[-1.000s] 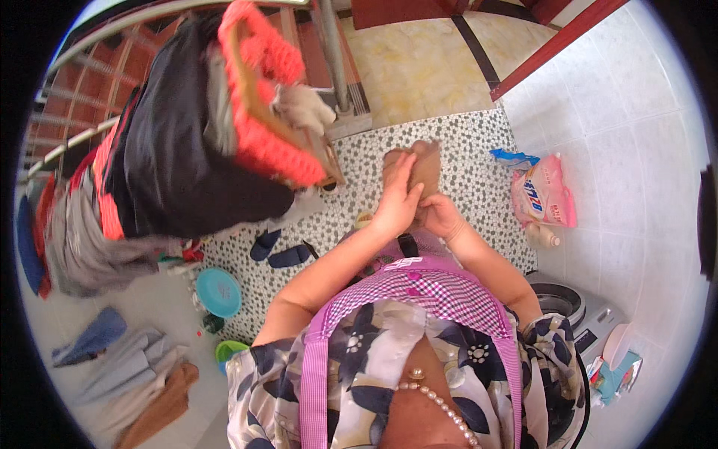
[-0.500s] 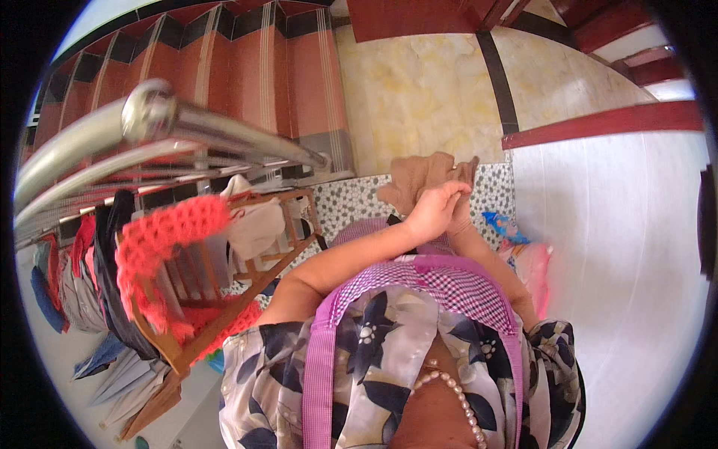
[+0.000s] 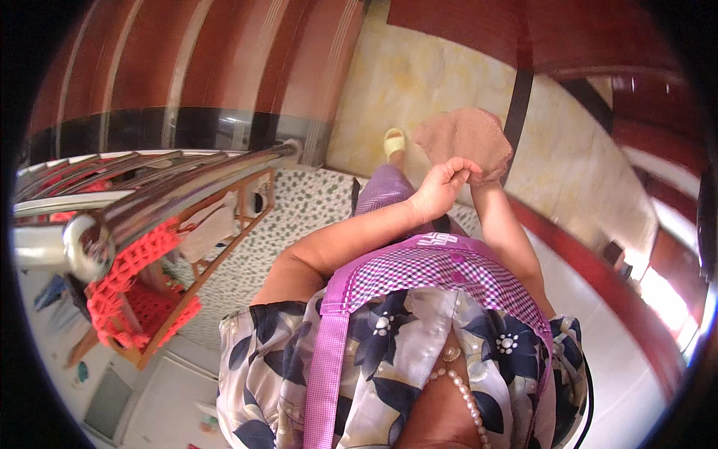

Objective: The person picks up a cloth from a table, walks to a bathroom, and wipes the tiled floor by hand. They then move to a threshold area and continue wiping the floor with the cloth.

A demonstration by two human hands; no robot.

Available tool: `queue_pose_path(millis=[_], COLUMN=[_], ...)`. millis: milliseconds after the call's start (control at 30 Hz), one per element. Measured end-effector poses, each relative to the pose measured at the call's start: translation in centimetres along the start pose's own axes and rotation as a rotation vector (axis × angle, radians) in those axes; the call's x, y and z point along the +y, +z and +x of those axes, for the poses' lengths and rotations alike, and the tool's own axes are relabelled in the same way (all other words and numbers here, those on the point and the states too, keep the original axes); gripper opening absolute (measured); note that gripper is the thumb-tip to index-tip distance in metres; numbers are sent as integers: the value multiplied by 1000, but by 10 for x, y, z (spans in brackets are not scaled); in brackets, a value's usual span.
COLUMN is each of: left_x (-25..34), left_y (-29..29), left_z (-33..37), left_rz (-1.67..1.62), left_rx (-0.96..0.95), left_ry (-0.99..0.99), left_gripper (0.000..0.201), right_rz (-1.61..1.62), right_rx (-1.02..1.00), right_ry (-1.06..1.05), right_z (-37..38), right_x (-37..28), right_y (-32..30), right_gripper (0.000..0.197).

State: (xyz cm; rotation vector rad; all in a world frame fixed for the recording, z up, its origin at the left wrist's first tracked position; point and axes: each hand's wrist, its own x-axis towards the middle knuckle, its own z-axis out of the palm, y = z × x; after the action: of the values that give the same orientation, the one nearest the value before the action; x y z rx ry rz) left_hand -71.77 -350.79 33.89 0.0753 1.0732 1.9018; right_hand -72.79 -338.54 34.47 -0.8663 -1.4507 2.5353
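In front of my waist a flat brown cloth (image 3: 462, 138) is spread out, rounded at its far edge. The fingers of my left hand (image 3: 441, 187) are pinched together at its near edge, close to my right wrist. My right hand (image 3: 488, 178) meets the near right part of the cloth, which covers its fingers. Whether it lies under or inside the cloth I cannot tell.
A metal stair railing (image 3: 172, 198) with a round knob runs along the left, beside red-brown steps (image 3: 202, 60). Below it stands a wooden rack (image 3: 217, 262) with red crocheted fabric (image 3: 146, 314). A dark red door (image 3: 456, 26) is ahead. My foot wears a yellow slipper (image 3: 394, 141).
I have stepped forward and turned, bringing the railing nearer. The crumpled brown cloth is now spread flat beyond my hands. My left fingers have moved to its near edge.
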Motion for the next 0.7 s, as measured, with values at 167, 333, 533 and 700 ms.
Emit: queue_pose_path(millis=[167,333,533,700], left_x=[1,-3,-7,-14], left_y=[31,36,31,31], left_z=[94,144,209,254], left_rz=[-171,-643,-921,-936], left_rx=[61,228,662,982], left_ry=[19,28,160,388], left_gripper=[16,13,9,34], right_rz=[-323,-703,-988,-208], right_rx=[-119,-358,-697,-443], right_ry=[-149,-252,-10,816], right_z=[61,126,214,292], right_x=[-48,-58,-32,17], right_y=[-34,-58,-70,-90], right_gripper=[52,54,51,42])
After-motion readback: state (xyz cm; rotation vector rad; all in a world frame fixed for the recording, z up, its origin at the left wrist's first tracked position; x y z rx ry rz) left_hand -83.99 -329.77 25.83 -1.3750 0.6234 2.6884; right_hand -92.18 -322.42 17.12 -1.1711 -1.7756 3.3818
